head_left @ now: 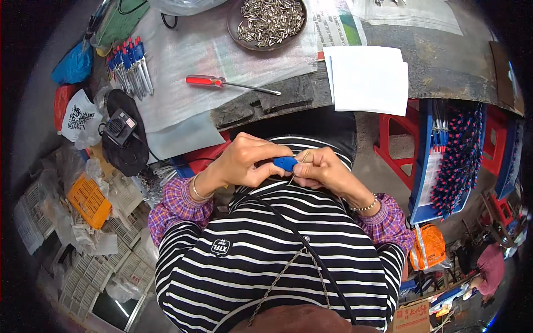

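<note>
In front of my striped top, my left hand pinches a small blue plastic piece with dark spots on its face between thumb and fingers. My right hand is closed at the piece's right end. A thin tan strand sticks up from the right fingertips, and another thin bit shows below them. How the strand meets the blue piece is hidden by the fingers. On the table beyond lies a screwdriver with a red handle.
Small metal parts fill a round bowl. White paper sheets overhang the table edge. Pens lie in a bundle at left, near a small black fan. A blue tray of pens stands right; an orange basket sits lower left.
</note>
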{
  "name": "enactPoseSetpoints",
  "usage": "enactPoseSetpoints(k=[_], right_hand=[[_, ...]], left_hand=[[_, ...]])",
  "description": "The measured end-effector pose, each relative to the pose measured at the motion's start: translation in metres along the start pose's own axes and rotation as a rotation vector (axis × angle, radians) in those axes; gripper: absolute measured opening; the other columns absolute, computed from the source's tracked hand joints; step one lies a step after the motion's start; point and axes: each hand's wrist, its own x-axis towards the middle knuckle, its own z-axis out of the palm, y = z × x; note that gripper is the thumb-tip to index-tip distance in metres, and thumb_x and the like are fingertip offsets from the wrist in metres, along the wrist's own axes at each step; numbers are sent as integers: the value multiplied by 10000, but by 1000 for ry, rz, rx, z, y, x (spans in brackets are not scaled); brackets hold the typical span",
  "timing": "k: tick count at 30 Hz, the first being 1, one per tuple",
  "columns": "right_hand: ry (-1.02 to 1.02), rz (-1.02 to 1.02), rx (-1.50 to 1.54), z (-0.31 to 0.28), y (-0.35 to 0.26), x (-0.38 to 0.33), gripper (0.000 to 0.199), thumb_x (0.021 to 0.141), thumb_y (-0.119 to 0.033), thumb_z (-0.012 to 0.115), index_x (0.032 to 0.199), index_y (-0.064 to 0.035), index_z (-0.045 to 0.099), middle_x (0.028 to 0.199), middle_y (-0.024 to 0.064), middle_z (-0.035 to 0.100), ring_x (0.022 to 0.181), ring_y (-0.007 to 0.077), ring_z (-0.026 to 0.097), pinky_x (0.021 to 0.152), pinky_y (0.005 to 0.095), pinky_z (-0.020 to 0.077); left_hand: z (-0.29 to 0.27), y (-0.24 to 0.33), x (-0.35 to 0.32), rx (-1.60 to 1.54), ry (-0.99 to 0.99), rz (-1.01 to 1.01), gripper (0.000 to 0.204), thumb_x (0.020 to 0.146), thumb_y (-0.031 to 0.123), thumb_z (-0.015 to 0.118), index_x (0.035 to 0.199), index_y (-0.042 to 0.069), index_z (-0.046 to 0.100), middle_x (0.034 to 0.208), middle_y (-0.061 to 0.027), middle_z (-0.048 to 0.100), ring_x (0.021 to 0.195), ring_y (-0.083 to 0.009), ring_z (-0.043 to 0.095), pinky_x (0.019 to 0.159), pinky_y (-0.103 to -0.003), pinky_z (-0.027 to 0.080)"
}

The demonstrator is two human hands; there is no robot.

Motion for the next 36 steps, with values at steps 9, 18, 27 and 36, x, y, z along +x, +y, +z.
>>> enactPoseSetpoints(k=[9,18,27,36], right_hand=[[-50,51,49,-1,-2,4,181,898,-166,586,917,11,620,611,-8,536,468,17,395,404,158,274],[-23,21,88,0,0,6,170,901,-153,578,914,11,622,630,3,550,467,20,398,401,157,283],[-32,23,101,0,2,7,167,896,-141,576,898,15,637,623,0,545,463,21,397,400,156,282],[6,46,117,2,2,7,161,895,-121,578,882,34,619,597,7,518,449,27,366,390,170,253]], left_hand=[[-11,0,2,-76,-138,-131,263,683,126,751,892,-14,675,738,-145,674,622,-254,674,563,-294,522],[-14,-2,5,-78,-138,-180,269,666,104,748,890,-26,674,743,-156,676,635,-251,678,578,-293,523],[-12,-3,6,-125,-124,-156,254,665,95,747,888,-3,677,695,-142,658,577,-235,649,514,-286,483],[-6,-7,4,-117,-97,-134,257,669,103,754,896,10,674,653,-127,636,496,-212,597,440,-286,421]])
